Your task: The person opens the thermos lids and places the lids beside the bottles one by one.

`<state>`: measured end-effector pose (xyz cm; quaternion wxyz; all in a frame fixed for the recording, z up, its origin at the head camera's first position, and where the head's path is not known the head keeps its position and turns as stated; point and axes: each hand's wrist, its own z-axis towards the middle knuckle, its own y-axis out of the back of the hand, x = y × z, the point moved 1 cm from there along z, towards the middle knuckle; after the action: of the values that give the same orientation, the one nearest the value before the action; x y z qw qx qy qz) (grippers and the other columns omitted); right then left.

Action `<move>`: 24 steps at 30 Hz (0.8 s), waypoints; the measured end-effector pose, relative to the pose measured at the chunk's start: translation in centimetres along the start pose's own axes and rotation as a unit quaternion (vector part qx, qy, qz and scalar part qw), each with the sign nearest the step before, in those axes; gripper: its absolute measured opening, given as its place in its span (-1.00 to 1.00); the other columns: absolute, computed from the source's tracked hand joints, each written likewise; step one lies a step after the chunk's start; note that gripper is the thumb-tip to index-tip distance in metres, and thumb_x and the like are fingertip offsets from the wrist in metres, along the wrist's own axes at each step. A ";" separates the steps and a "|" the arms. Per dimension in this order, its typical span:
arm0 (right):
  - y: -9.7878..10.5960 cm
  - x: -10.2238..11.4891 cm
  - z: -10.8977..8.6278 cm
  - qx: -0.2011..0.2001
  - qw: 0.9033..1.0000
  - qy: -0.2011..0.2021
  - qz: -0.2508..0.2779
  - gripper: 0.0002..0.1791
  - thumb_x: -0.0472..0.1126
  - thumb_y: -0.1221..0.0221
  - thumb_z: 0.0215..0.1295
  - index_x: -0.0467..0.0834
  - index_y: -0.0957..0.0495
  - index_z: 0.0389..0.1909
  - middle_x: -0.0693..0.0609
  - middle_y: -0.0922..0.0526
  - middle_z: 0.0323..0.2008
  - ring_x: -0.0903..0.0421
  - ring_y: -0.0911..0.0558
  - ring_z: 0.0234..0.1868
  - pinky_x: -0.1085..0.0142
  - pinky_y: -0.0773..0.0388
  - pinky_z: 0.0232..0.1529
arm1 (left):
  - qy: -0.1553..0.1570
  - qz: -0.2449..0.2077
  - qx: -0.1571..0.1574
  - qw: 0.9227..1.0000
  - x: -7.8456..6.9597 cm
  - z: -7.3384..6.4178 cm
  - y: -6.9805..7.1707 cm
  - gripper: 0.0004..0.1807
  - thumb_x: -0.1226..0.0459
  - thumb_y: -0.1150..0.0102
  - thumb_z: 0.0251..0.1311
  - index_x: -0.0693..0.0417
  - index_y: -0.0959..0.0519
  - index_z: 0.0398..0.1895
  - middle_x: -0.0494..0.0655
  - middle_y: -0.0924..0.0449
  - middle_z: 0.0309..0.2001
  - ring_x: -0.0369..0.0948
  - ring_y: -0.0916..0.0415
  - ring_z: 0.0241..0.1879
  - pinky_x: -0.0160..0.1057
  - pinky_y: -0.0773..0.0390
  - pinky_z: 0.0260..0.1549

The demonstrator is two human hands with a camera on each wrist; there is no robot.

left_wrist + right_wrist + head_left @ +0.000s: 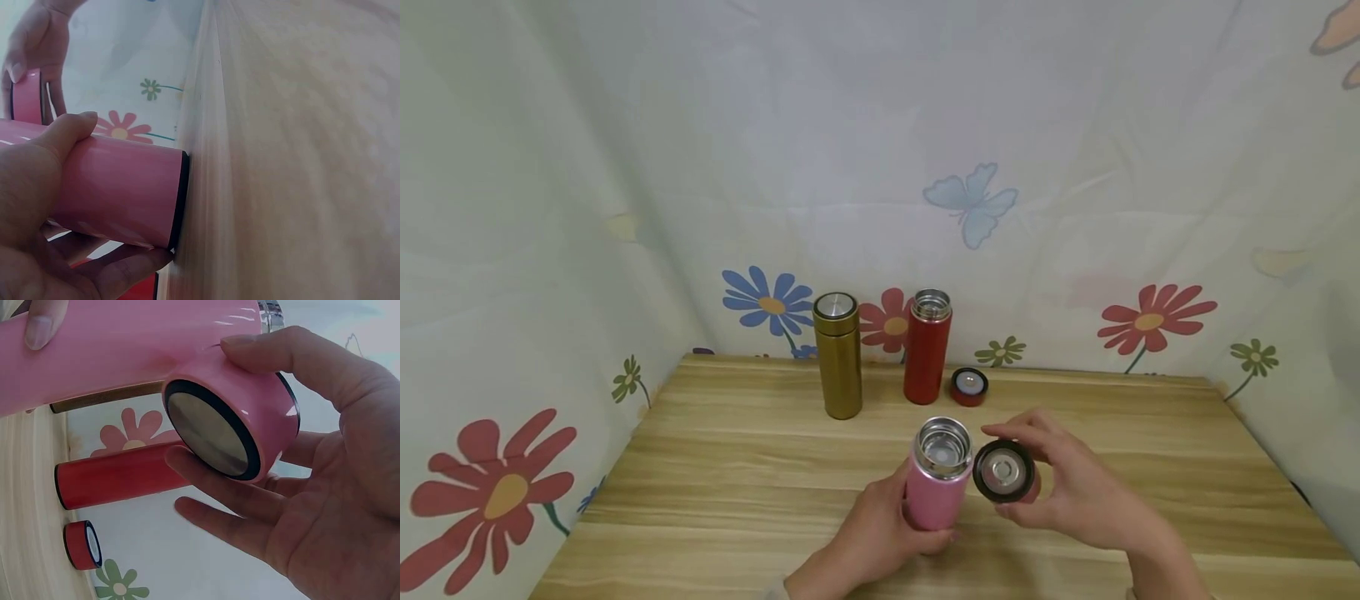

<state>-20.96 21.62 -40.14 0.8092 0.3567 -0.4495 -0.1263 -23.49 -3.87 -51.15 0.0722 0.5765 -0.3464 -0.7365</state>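
Observation:
My left hand [880,529] grips a pink thermos bottle [937,500], its steel mouth uncovered and facing up. The bottle's dark base is right by the tabletop in the left wrist view; whether it touches, I cannot tell. Just right of the mouth, my right hand [1075,483] holds the pink lid [269,419] between thumb and fingers. In the head view the lid is tilted, its black-ringed steel underside showing. The right wrist view shows the lid's flat metallic top.
Behind stands a gold thermos bottle [841,375] with its lid on. A red thermos bottle [927,358] stands uncapped right of it, and its red lid [969,388] lies underside up alongside. A flowered cloth [1060,125] hangs behind the wooden table [715,483].

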 end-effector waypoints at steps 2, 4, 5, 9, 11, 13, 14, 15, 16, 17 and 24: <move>-0.1 -0.2 0.0 0.011 1.000 -0.001 -0.001 -0.26 -0.11 -0.62 -0.01 0.14 -0.57 0.25 0.20 -0.55 0.01 0.26 -0.59 0.04 0.34 -0.58 0.12 | -0.005 0.001 -0.002 1.000 0.1 0.0 0.0 -0.14 -0.22 -0.55 -0.01 -0.38 -0.36 0.36 -0.34 -0.67 0.09 -0.43 -0.60 -0.03 -0.24 -0.63 0.02; -0.2 -0.4 0.0 0.019 1.000 -0.004 -0.001 -0.30 -0.09 -0.62 -0.01 0.18 -0.59 0.20 0.22 -0.56 0.01 0.26 -0.58 0.04 0.36 -0.55 0.09 | -0.009 0.005 -0.005 1.000 0.2 -0.1 -0.1 -0.15 -0.21 -0.55 -0.02 -0.37 -0.37 0.35 -0.34 -0.68 0.06 -0.43 -0.61 -0.05 -0.26 -0.63 -0.01; -0.2 -0.4 0.0 0.023 1.000 -0.004 -0.003 -0.32 -0.08 -0.62 -0.01 0.18 -0.60 0.18 0.23 -0.57 0.01 0.25 -0.57 0.04 0.35 -0.54 0.09 | -0.010 0.005 -0.005 1.000 0.2 -0.1 -0.1 -0.16 -0.21 -0.55 -0.02 -0.37 -0.37 0.34 -0.34 -0.68 0.05 -0.44 -0.61 -0.06 -0.27 -0.63 -0.02; -0.3 -0.7 0.0 0.042 0.999 -0.008 -0.002 -0.34 -0.08 -0.62 -0.01 0.17 -0.59 0.14 0.23 -0.57 0.04 0.24 -0.58 0.06 0.35 -0.54 0.13 | -0.019 0.015 -0.015 1.000 0.2 -0.1 -0.2 -0.19 -0.19 -0.56 -0.02 -0.35 -0.40 0.31 -0.33 -0.70 0.01 -0.44 -0.61 -0.09 -0.28 -0.63 -0.06; -0.5 -0.9 0.0 0.054 0.999 -0.005 0.005 -0.34 -0.10 -0.61 -0.01 0.16 -0.56 0.15 0.22 -0.57 0.06 0.23 -0.59 0.07 0.34 -0.55 0.15 | -0.023 0.017 -0.019 0.999 0.2 -0.1 -0.2 -0.20 -0.18 -0.57 -0.01 -0.33 -0.41 0.30 -0.32 -0.70 0.00 -0.43 -0.61 -0.10 -0.29 -0.63 -0.07; -0.7 -1.1 0.0 0.069 0.997 -0.008 0.019 -0.33 -0.13 -0.60 0.01 0.13 -0.52 0.16 0.20 -0.57 0.08 0.21 -0.60 0.07 0.34 -0.56 0.16 | -0.026 0.019 -0.022 0.999 0.3 -0.1 -0.2 -0.20 -0.18 -0.56 -0.01 -0.33 -0.41 0.29 -0.32 -0.71 0.00 -0.43 -0.61 -0.10 -0.29 -0.63 -0.07; -0.7 -1.2 0.0 0.075 0.997 -0.010 0.025 -0.33 -0.14 -0.59 0.03 0.12 -0.51 0.16 0.19 -0.58 0.08 0.20 -0.61 0.06 0.34 -0.56 0.15 | -0.026 0.017 -0.021 0.999 0.2 -0.1 -0.2 -0.21 -0.18 -0.56 -0.01 -0.33 -0.40 0.29 -0.32 -0.70 0.00 -0.43 -0.61 -0.10 -0.29 -0.63 -0.06; -0.8 -1.3 0.0 0.080 0.996 -0.009 0.027 -0.32 -0.17 -0.59 0.02 0.10 -0.49 0.16 0.18 -0.58 0.07 0.20 -0.62 0.05 0.34 -0.57 0.15 | -0.026 0.016 -0.021 0.999 0.2 -0.1 -0.2 -0.20 -0.18 -0.56 -0.01 -0.33 -0.40 0.29 -0.32 -0.70 0.00 -0.43 -0.61 -0.10 -0.29 -0.63 -0.06; -0.9 -1.4 0.1 0.085 0.996 -0.011 0.031 -0.32 -0.20 -0.58 0.02 0.07 -0.48 0.15 0.17 -0.59 0.06 0.20 -0.63 0.03 0.34 -0.58 0.13 | -0.025 0.015 -0.020 0.999 0.2 -0.1 -0.2 -0.21 -0.17 -0.57 -0.01 -0.33 -0.40 0.29 -0.32 -0.70 0.00 -0.43 -0.62 -0.10 -0.29 -0.63 -0.06; -0.9 -1.5 0.1 0.090 0.995 -0.015 0.034 -0.32 -0.21 -0.58 0.01 0.05 -0.46 0.15 0.16 -0.59 0.06 0.20 -0.64 0.01 0.34 -0.59 0.12 | -0.024 0.014 -0.019 0.999 0.2 -0.1 -0.2 -0.21 -0.17 -0.56 0.00 -0.33 -0.40 0.29 -0.32 -0.70 0.01 -0.43 -0.62 -0.10 -0.29 -0.63 -0.05; -1.1 -2.0 0.2 0.109 0.994 -0.022 0.022 -0.32 -0.20 -0.57 0.01 0.04 -0.45 0.14 0.16 -0.60 0.05 0.18 -0.63 0.00 0.34 -0.58 0.10 | -0.026 0.013 -0.019 0.999 0.2 -0.1 -0.2 -0.22 -0.17 -0.57 0.00 -0.33 -0.41 0.28 -0.32 -0.70 0.01 -0.43 -0.62 -0.10 -0.28 -0.63 -0.05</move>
<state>-22.16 21.75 -42.13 0.7578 0.4301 -0.4861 -0.0666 -23.45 -3.88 -51.41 0.0841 0.5507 -0.3415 -0.7570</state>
